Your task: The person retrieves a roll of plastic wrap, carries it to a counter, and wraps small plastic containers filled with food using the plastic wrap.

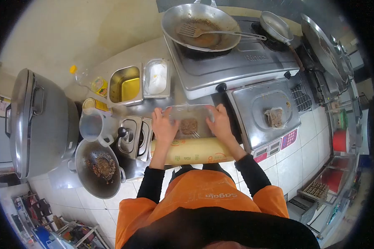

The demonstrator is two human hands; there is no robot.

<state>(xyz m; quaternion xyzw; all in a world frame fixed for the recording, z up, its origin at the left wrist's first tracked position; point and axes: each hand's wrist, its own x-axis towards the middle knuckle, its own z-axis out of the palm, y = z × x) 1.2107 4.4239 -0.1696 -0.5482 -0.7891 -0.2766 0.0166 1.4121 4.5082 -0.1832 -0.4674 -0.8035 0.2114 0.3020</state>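
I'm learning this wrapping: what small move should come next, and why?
Probably fold the far edge of the clear, thin plastic film over the brown, squarish food portion: it lies between the bare left hand and right hand, both at the film.

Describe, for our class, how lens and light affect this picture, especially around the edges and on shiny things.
Head view: black rounded corners, and the counter's back edge bowed; head view: pale reflections on the steel stove; head view: clear film between the hands, shown partly by its shine.
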